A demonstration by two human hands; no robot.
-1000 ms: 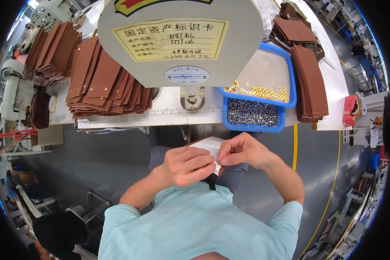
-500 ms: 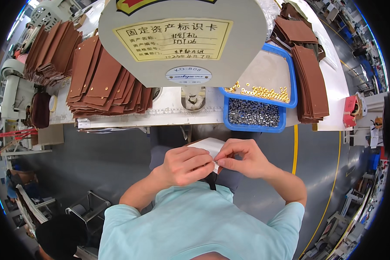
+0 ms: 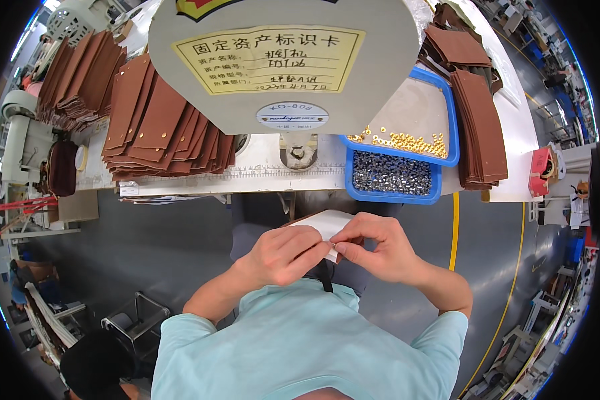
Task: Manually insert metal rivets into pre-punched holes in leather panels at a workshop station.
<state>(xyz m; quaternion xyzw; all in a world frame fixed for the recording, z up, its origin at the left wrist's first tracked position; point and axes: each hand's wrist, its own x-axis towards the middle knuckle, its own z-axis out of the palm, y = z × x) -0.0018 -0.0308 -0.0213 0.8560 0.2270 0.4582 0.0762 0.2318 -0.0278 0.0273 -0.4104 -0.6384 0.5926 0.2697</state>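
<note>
My left hand point(image 3: 288, 253) and my right hand point(image 3: 375, 248) meet just below the workbench edge, both pinching a small flat piece point(image 3: 325, 224) whose pale underside faces up. The fingertips of both hands touch at its near right edge, where something tiny and shiny sits between them; I cannot tell what it is. A dark strap hangs down below the hands.
A grey machine head point(image 3: 273, 60) with a yellow label looms over the bench. Left of it, stacks of brown leather pieces point(image 3: 160, 127). On the right, a blue tray of gold rivets point(image 3: 407, 141), a blue tray of silver parts point(image 3: 390, 175), more brown pieces point(image 3: 477, 127).
The hands and the pale piece stay almost in place; the fingers only shift slightly at the piece's edge.
</note>
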